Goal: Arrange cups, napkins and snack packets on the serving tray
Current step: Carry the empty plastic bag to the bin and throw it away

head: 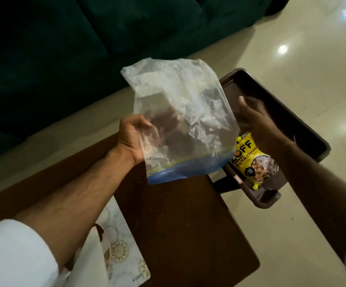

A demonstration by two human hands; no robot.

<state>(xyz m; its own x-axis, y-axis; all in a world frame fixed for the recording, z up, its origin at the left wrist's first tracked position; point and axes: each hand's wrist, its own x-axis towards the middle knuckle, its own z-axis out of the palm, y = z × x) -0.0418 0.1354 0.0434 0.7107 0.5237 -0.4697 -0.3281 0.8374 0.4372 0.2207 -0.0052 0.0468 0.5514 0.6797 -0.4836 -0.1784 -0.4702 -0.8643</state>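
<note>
My left hand (131,136) grips a clear plastic zip bag (180,121) with a blue strip along its lower edge, held up above the wooden table (174,220). A dark brown serving tray (304,129) hangs over the table's right corner. A yellow snack packet (253,160) lies in the tray's near end. My right hand (257,119) hovers over the tray just behind the bag, fingers curled; part of it is hidden by the bag, so whether it holds anything is unclear.
A marble-patterned placemat (122,253) with gold motifs lies at the table's near left. A dark green sofa (64,48) fills the upper left. Glossy cream floor tiles (302,59) surround the table.
</note>
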